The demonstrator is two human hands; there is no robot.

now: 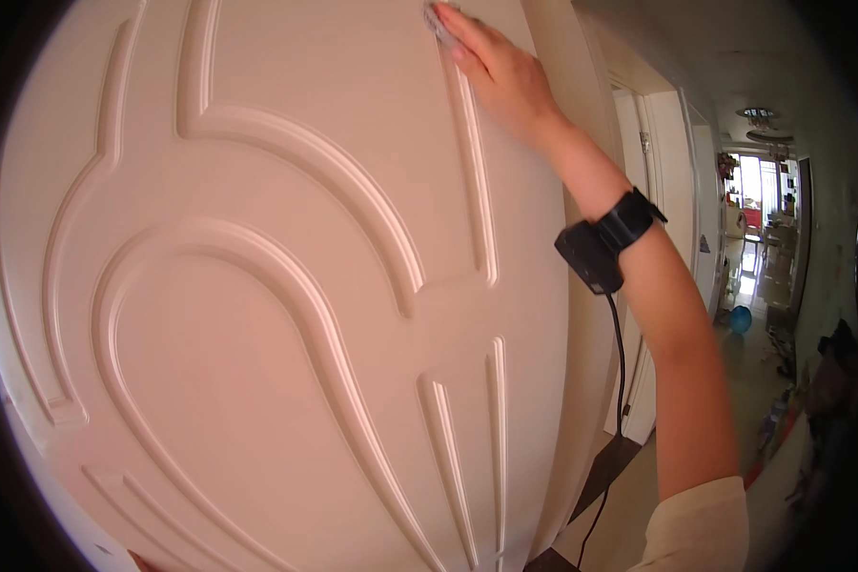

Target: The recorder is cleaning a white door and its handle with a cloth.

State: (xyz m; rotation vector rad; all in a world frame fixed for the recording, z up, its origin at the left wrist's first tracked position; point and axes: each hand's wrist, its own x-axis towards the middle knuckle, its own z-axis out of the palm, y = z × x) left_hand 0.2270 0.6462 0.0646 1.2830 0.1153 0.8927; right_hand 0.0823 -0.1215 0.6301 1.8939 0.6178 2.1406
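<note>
A large white door panel (pixel 248 353) with curved raised moulding fills most of the view. High up near its right edge, my right hand (pixel 505 81) presses a crumpled greyish cloth (pixel 435 21) against the straight moulding (pixel 475 162). The fingers are closed over the cloth, so only a bit of it shows. Around my right wrist is a black strap with a small black box (pixel 591 257), from which a cable (pixel 620 362) hangs down. My left hand is out of the picture.
On the right, a hallway with a shiny floor (pixel 748 357) runs back to a bright window. A blue ball (pixel 740 319) lies on that floor. Dark and coloured items line the right wall. Beside the panel stands a white door frame (pixel 672 238).
</note>
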